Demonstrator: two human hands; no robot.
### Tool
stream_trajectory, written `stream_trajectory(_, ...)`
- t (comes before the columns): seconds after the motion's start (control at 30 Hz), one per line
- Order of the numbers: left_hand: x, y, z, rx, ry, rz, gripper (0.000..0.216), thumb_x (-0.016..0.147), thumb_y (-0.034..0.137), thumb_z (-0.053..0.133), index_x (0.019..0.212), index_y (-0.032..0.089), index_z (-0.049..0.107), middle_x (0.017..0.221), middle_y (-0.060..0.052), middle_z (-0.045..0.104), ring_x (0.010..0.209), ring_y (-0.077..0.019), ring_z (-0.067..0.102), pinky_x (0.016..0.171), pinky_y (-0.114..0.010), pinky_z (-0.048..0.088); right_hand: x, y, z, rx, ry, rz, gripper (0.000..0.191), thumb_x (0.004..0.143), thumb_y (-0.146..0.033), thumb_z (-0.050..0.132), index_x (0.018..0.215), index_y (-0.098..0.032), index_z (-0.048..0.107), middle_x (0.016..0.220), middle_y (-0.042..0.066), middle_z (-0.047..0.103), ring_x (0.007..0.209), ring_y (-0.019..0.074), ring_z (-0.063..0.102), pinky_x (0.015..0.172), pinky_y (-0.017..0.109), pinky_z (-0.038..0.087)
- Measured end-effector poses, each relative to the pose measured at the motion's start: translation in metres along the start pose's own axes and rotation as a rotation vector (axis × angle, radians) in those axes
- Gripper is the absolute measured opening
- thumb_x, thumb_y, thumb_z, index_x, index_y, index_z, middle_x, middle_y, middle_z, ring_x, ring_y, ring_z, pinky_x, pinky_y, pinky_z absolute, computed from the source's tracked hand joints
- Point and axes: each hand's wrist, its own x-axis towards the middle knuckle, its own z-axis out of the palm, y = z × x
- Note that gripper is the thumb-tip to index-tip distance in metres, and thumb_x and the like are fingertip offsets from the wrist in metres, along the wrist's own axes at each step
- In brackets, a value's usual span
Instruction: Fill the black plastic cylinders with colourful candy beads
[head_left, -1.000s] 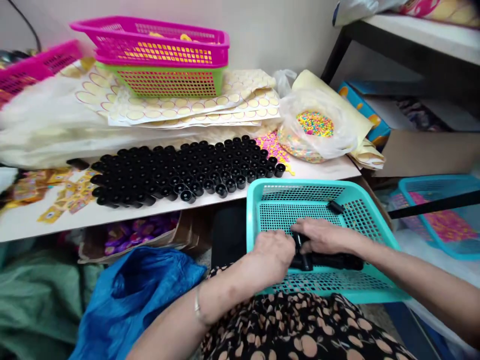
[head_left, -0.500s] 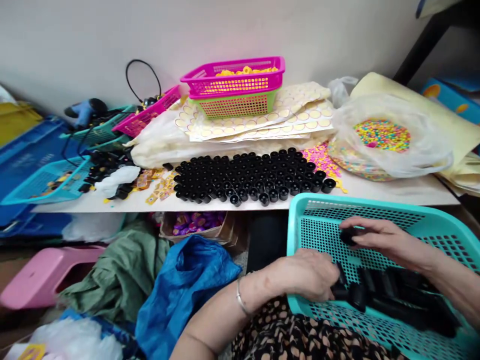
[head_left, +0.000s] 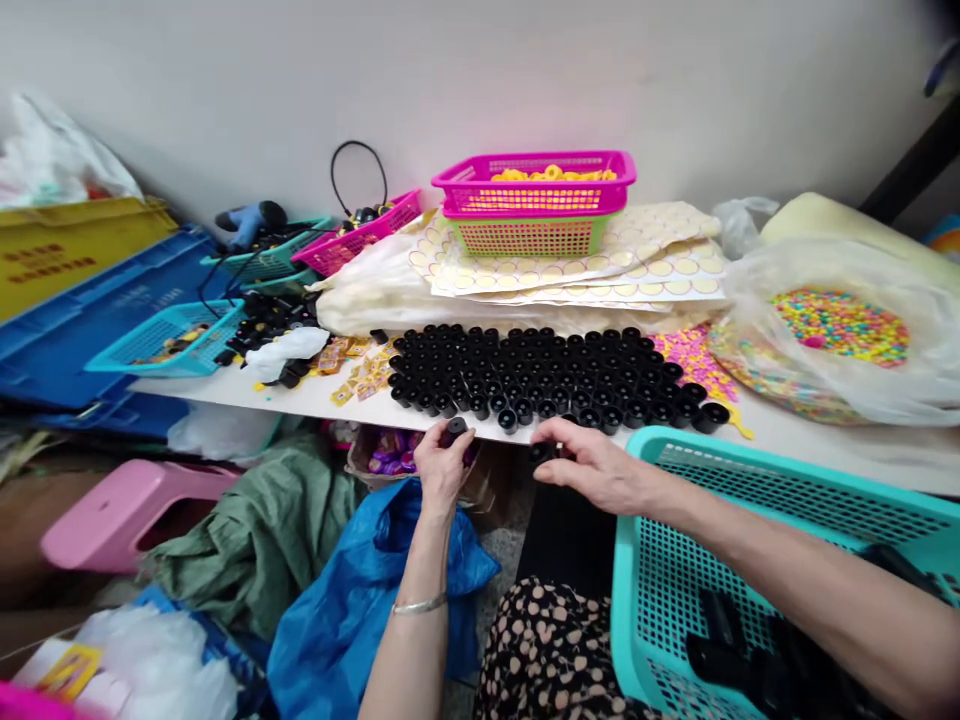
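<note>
Both hands have been brought out of the turquoise basket (head_left: 624, 600), over which they were seen half a second earlier, to the near side of the rows of black cylinders (head_left: 532, 370). One black piece (head_left: 456, 428) is gripped between thumb and fingers of the left hand (head_left: 442, 462), just in front of the rows. Another dark piece (head_left: 540, 453) is pinched in the grip of the right hand (head_left: 589, 462), also in front of the rows and farther right. By the rows, closely packed on the white table (head_left: 217, 385), small yellow packets (head_left: 367, 378) are scattered to the left; pink and yellow beads (head_left: 694, 355) are spread to the right, with a clear plastic bag (head_left: 922, 390) of multicolored beads beyond them. Behind the rows, printed sheets (head_left: 652, 270) are stacked beneath a green basket (head_left: 529, 237), on which a magenta basket (head_left: 465, 200) of yellow pieces is set. More black pieces (head_left: 724, 620) are held in the turquoise basket, in front and to the right of the rows.
</note>
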Motion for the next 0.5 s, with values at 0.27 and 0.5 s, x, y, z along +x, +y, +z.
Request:
stream_trajectory(0.27, 0.015, -0.02, 0.002, 0.164, 0.16, 0.096, 0.033, 0.06, 0.038, 0.072, 0.087, 0.02, 0.067, 0.07, 0.003, 0.058, 0.061, -0.0105, 0.051, 0.063, -0.023, 0.042, 0.068, 0.012, 0.044, -0.607, 0.033, -0.341, 0.019, 0.08, -0.016, 0.052, 0.1, -0.015, 0.055, 0.092, 0.006, 0.058, 0.081, 0.0161, 0.05, 0.073, 0.029, 0.04)
stream_trajectory(0.5, 0.012, -0.029, 0.003, 0.171, 0.178, 0.139, 0.044, 0.065, 0.043, 0.069, 0.102, 0.019, 0.062, 0.08, 0.001, 0.061, 0.057, -0.0091, 0.05, 0.06, -0.023, 0.043, 0.086, 0.015, 0.062, -1.145, 0.144, -0.436, 0.018, 0.083, -0.03, 0.054, 0.09, -0.014, 0.058, 0.108, 0.012, 0.054, 0.091, 0.024, 0.043, 0.074, 0.037, 0.033)
